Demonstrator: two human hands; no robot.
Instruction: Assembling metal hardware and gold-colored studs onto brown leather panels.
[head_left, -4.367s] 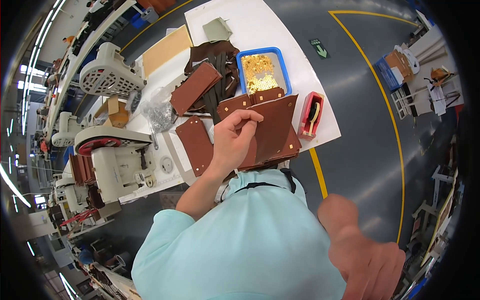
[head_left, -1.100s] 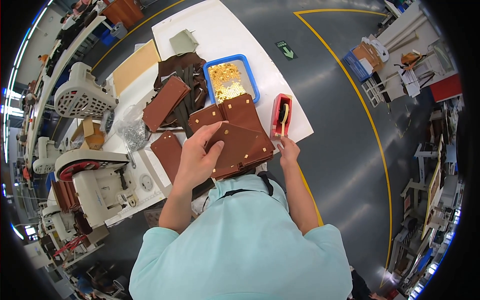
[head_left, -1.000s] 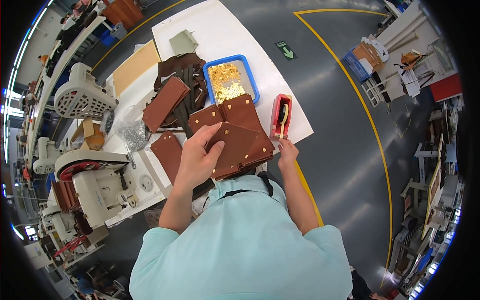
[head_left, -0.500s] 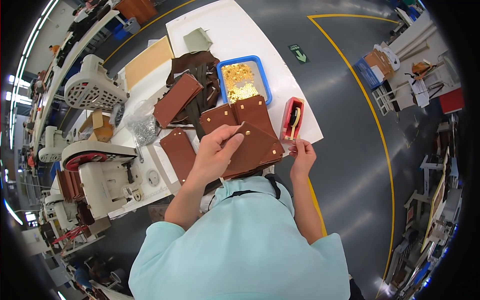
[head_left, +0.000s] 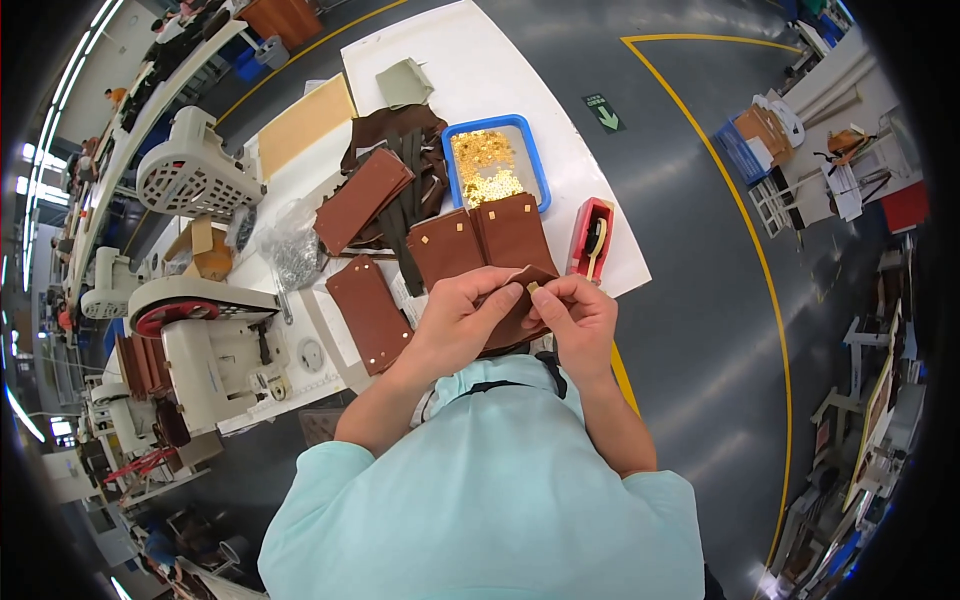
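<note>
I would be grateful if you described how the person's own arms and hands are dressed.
The left hand and right hand wear no gloves. Both forearms are bare, with no watch visible. Short, plain, pale turquoise sleeves cover the upper arms.

The panel (head_left: 512,328) is brown, thin and tilted, with 1 corner raised between the left hand (head_left: 462,318), which grips it, and the right hand (head_left: 580,318). The 2 hands hide much of its sides. The tape (head_left: 533,287), a small pale tan piece, is pinched in the right hand, close to the raised corner; whether it sticks there cannot be told.
</note>
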